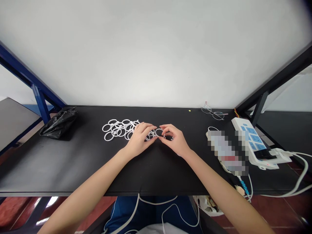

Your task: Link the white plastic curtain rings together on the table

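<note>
Both of my hands meet over the black tabletop, pinching a small white ring (159, 129) between them. My left hand (141, 138) has thumb and fingertips closed at the ring's left side. At its right side the thumb and fingers of my right hand (175, 140) are closed on it too. A spread of white rings (119, 126), linked or overlapping, lies on the table left of and partly under my left hand. More white ring parts show between the hands and beneath my right fingers, partly hidden.
A crumpled black plastic bag (59, 124) lies at the far left of the black table (73, 169). Eyeglasses (218, 115), a blurred-out phone (226, 152) with its cable, and a white power strip (254, 139) occupy the right. White cables (136, 208) hang below the front edge.
</note>
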Demonstrator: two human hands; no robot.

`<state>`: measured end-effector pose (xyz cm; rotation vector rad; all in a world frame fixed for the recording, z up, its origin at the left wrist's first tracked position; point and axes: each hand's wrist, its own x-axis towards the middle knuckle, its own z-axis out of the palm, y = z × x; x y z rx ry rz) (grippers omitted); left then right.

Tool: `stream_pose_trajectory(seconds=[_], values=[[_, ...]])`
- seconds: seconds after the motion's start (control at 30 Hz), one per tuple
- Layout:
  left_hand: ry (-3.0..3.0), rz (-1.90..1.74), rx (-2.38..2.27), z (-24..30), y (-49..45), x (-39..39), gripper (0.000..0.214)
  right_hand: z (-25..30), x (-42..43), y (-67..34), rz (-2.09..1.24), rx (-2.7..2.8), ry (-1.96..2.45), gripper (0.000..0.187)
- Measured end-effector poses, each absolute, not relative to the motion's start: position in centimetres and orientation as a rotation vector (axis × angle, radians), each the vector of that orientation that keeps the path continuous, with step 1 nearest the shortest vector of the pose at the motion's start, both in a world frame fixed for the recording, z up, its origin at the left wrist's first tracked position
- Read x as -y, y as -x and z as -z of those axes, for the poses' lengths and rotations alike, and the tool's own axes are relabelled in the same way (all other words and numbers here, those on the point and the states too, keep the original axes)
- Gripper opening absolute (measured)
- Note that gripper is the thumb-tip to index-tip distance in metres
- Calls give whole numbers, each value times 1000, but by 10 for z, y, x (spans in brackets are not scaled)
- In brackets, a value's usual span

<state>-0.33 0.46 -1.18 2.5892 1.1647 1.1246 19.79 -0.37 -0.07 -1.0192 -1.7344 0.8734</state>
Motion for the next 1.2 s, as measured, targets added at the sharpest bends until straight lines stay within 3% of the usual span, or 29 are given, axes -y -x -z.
stream_pose_trajectory(seconds=[0.17, 0.57, 1.2], values=[[-2621, -1221, -1010, 10, 1, -3, 13, 1, 4, -199, -1012, 1678, 975, 16], [-2672, -1128, -1001, 6, -1, 1, 17, 0, 0, -197, -1223, 1451, 927, 27], [-2721, -1228, -997, 7, -1, 0, 14, 2, 5, -193, -946, 1506, 960, 12]])
